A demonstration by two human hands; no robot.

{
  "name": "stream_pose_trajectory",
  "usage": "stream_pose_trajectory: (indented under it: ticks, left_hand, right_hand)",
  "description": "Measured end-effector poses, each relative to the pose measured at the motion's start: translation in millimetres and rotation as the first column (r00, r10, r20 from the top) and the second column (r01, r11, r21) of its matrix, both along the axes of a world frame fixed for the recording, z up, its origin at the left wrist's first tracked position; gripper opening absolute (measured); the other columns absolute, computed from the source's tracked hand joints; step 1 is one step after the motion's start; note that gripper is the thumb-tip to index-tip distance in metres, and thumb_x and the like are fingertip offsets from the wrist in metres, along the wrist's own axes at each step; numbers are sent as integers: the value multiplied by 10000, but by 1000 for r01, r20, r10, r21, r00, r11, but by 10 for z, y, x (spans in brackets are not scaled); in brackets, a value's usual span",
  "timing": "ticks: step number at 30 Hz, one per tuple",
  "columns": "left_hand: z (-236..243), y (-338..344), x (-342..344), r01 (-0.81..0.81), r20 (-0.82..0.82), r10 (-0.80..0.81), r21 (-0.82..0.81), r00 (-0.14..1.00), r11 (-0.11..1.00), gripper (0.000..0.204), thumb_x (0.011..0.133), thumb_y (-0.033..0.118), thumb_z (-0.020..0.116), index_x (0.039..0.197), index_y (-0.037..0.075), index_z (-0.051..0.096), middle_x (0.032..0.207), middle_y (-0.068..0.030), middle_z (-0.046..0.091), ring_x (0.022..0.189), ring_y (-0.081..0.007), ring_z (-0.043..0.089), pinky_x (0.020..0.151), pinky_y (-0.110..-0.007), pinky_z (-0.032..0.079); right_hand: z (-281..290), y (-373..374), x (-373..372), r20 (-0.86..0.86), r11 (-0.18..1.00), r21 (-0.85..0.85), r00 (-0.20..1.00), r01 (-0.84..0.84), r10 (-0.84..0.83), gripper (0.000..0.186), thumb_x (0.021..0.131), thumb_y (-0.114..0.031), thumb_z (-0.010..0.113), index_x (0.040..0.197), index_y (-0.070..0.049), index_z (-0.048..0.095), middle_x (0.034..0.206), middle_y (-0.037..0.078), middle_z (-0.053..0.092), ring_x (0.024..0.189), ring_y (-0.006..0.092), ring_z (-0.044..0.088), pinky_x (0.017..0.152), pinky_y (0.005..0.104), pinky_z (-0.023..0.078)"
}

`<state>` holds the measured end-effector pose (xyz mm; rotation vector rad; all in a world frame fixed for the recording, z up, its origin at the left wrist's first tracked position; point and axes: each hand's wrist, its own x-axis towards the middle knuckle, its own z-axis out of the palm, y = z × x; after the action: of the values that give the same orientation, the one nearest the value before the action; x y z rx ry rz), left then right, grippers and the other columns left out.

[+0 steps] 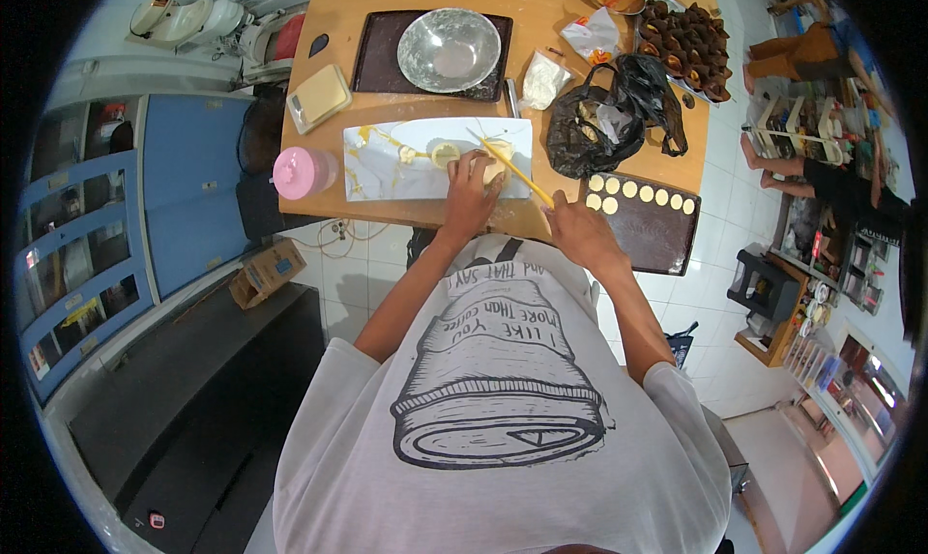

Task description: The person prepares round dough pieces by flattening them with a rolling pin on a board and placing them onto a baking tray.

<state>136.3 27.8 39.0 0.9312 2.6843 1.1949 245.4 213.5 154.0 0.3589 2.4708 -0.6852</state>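
And here's the right hand [583,233], fingers wrapped round the end of a yellow stick-like tool [532,184] that slants over the white board [382,179]; the left hand [472,182] is right there too, fingers bent down at a pale piece of dough [495,174] near the board's right end, though whether they pinch it I can't tell; over to the right, pale rounds [661,195] line the far side of a dark tray [643,235], while up beyond the board sits a floury metal bowl [449,51]
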Motion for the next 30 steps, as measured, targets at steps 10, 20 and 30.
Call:
stream_pose_trajectory:
  ticks: [10, 20, 30]
  left_hand:
    - [-9, -36, -3, 16, -1, -16, -13, 1000, 1000, 359, 900, 167, 716, 1214, 47, 592, 1260, -158, 564, 1123, -400, 479, 978, -499, 430]
    - [-69, -103, -87, 110, 54, -104, -120, 993, 987, 413, 915, 195, 708, 1269, 32, 571, 1252, -184, 560, 1115, -403, 483, 971, -494, 460]
    - [-207, -189, -192, 287, -41, -298, -173, 954, 942, 421, 933, 199, 672, 1280, -13, 564, 1254, -182, 576, 1120, -389, 503, 1013, -507, 399]
  right_hand:
    - [122, 95, -418, 159, 984, -27, 971, -177, 180, 314, 1015, -224, 479, 1103, 70, 548, 990, 294, 695, 968, 453, 695, 843, 552, 542]
    - [189, 24, -747, 255, 980, 27, 949, -200, 186, 267, 917, -110, 524, 1061, 84, 638, 1056, 304, 704, 1013, 429, 705, 884, 500, 553]
    - [164, -159, -837, 329, 988, 97, 941, -121, 82, 267, 874, -87, 564, 1033, 71, 708, 1062, 288, 714, 1003, 428, 712, 855, 490, 568]
